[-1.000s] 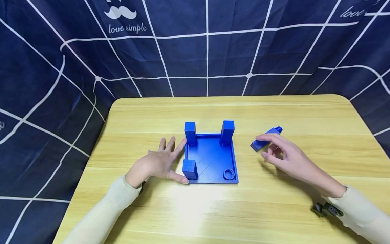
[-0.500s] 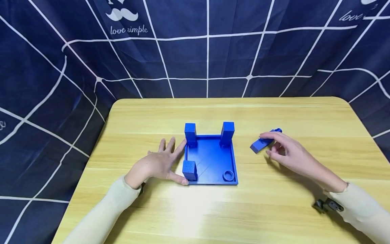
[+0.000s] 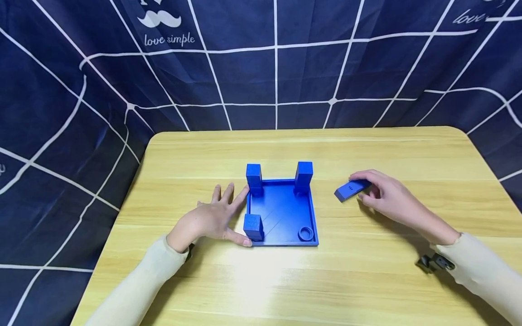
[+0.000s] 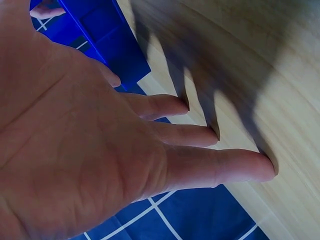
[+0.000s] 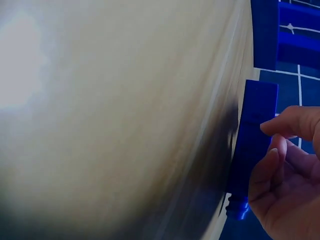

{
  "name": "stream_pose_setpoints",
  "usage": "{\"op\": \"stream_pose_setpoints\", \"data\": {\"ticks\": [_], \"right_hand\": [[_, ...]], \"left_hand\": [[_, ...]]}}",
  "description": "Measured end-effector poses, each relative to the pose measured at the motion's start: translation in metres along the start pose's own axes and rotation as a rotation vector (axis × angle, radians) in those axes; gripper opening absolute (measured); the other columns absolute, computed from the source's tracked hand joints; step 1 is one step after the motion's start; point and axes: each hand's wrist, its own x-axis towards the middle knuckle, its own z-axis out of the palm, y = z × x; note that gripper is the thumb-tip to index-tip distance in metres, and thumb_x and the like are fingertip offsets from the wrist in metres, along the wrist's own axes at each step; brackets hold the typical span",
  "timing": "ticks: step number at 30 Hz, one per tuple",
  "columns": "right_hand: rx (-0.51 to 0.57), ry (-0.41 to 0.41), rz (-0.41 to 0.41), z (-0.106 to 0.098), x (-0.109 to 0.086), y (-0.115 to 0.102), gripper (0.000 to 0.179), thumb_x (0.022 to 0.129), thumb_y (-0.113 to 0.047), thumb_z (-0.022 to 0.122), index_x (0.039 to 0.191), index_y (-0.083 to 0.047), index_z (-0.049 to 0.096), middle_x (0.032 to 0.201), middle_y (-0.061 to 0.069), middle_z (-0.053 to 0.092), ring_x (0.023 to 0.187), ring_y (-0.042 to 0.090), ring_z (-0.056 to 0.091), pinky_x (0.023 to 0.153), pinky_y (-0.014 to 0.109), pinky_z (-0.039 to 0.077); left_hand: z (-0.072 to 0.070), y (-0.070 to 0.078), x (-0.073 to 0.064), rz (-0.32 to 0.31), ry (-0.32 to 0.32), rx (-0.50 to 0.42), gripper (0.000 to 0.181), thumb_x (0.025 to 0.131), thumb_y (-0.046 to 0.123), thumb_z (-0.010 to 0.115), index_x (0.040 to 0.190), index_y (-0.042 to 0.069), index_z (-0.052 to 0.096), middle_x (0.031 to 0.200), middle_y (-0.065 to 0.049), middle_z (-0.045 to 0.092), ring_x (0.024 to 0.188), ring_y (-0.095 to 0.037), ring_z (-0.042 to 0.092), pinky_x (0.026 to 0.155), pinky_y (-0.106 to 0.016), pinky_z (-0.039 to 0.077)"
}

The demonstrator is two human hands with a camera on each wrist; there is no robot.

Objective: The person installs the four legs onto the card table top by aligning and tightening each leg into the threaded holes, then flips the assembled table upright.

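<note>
A square blue tray-like base (image 3: 281,206) lies on the table, with square blue posts standing upright at three corners. Its near right corner has a round threaded socket (image 3: 306,234). My left hand (image 3: 212,219), fingers spread, rests at the base's left side; the thumb touches the near left corner and the index fingertip the left edge. Right of the base, a loose blue threaded leg (image 3: 350,189) lies slanted at the table. My right hand (image 3: 385,192) pinches it near its far end between thumb and fingers. In the right wrist view its threaded stud (image 5: 237,207) shows beside the hand.
The light wooden table (image 3: 204,285) has rounded far corners. A dark blue cloth (image 3: 306,72) with white lines hangs behind it and at both sides. A bright reflection lies on the tabletop in front of the base.
My right hand has moved from lying loosely over the leg to gripping it near the stud end, which the hand now covers in the head view. The left hand and base stay put.
</note>
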Motion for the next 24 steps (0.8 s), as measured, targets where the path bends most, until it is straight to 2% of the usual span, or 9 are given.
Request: {"op": "stream_pose_setpoints", "data": {"ticks": [5, 11, 13, 18, 24], "right_hand": [[-0.036, 0.002, 0.037, 0.001, 0.004, -0.001, 0.045, 0.089, 0.002, 0.084, 0.131, -0.010, 0.074, 0.103, 0.002, 0.067, 0.070, 0.011, 0.052, 0.059, 0.027, 0.044], [-0.108, 0.001, 0.027, 0.001, 0.008, -0.002, 0.041, 0.086, -0.001, 0.088, 0.125, -0.008, 0.077, 0.114, 0.005, 0.073, 0.090, 0.021, 0.061, 0.076, 0.027, 0.044], [-0.089, 0.001, 0.031, 0.001, 0.009, -0.002, 0.039, 0.085, 0.001, 0.089, 0.122, -0.008, 0.078, 0.112, 0.005, 0.073, 0.089, 0.021, 0.061, 0.075, 0.025, 0.044], [-0.005, -0.003, 0.088, 0.000, 0.011, -0.007, 0.034, 0.087, -0.005, 0.093, 0.119, -0.009, 0.080, 0.098, 0.003, 0.069, 0.071, 0.016, 0.051, 0.060, 0.027, 0.041], [0.092, -0.038, 0.188, -0.003, 0.011, -0.019, 0.035, 0.096, -0.021, 0.089, 0.125, -0.007, 0.075, 0.078, 0.002, 0.061, 0.067, 0.017, 0.054, 0.058, 0.029, 0.041]], "left_hand": [[0.000, 0.000, 0.000, 0.003, -0.002, -0.007, 0.145, 0.077, 0.086, 0.078, 0.175, 0.032, -0.015, 0.180, -0.023, -0.010, 0.159, -0.058, -0.007, 0.104, -0.094, 0.022], [0.000, 0.000, 0.000, -0.006, -0.007, -0.002, 0.145, 0.077, 0.086, 0.077, 0.174, 0.032, -0.016, 0.180, -0.022, -0.012, 0.159, -0.057, -0.008, 0.104, -0.093, 0.022], [0.000, 0.000, 0.000, -0.006, -0.008, 0.001, 0.145, 0.077, 0.086, 0.077, 0.174, 0.032, -0.016, 0.180, -0.022, -0.011, 0.159, -0.057, -0.008, 0.104, -0.093, 0.022], [0.000, 0.000, 0.001, -0.006, -0.010, 0.008, 0.144, 0.078, 0.086, 0.076, 0.174, 0.032, -0.016, 0.180, -0.022, -0.011, 0.159, -0.058, -0.008, 0.104, -0.093, 0.023], [-0.001, 0.001, 0.001, -0.005, -0.011, 0.009, 0.144, 0.077, 0.086, 0.076, 0.174, 0.032, -0.016, 0.179, -0.022, -0.012, 0.159, -0.058, -0.008, 0.104, -0.093, 0.023]]}}
